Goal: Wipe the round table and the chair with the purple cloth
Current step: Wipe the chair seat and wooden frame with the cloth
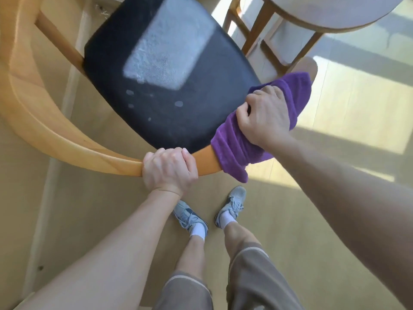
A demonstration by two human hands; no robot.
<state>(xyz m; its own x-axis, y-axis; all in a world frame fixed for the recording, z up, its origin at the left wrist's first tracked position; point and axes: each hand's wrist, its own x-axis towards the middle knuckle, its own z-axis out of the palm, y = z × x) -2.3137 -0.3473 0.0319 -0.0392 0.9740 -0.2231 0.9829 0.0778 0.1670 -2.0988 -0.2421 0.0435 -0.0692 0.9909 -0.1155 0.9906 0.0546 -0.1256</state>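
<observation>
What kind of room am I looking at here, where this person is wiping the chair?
Probably a home dining area: a wooden chair with a black padded seat stands beside a round white table on wooden legs, on a pale wood-look floor lit by sunlight.

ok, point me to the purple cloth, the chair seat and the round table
purple cloth [232, 148]: head view, lower folds draped over the chair rail.
chair seat [192, 113]: head view, dark padded surface.
round table [330, 12]: head view, pale tabletop at upper right.
</observation>
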